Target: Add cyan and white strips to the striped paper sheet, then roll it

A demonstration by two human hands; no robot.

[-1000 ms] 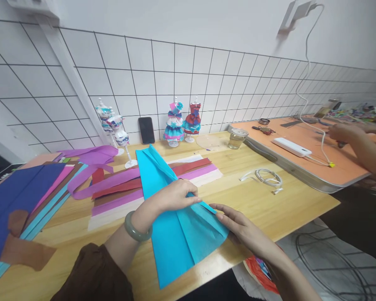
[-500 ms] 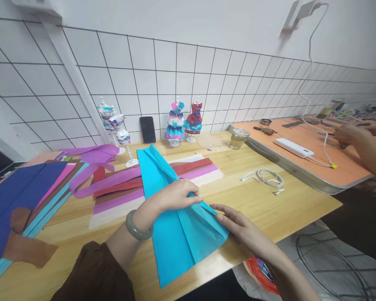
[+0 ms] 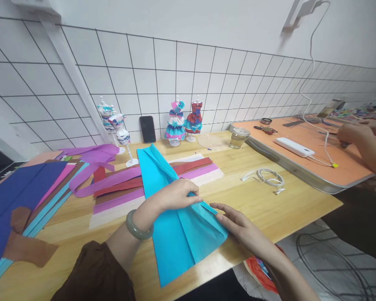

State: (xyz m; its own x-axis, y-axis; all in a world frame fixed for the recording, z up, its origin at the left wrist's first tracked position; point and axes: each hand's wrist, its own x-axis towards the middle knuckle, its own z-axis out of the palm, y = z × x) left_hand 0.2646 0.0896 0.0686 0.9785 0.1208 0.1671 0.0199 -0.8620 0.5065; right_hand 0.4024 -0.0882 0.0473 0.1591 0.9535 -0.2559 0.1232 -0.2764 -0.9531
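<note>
A bright blue paper sheet (image 3: 172,246) lies slantwise on the wooden table, its right long edge folded over in a narrow strip. My left hand (image 3: 178,194), with a green bangle at the wrist, is closed on the folded edge near the sheet's middle. My right hand (image 3: 235,219) holds the lower right end of that fold between thumb and fingers. Beneath the blue sheet run purple, red, brown and white paper strips (image 3: 119,205).
Dark blue paper (image 3: 28,184) and brown scraps (image 3: 31,248) lie at left. Small dressed forms (image 3: 175,125), a phone (image 3: 148,129) and a glass jar (image 3: 239,138) stand behind. A coiled cable (image 3: 270,177) lies right; another person's hands (image 3: 357,131) are beyond.
</note>
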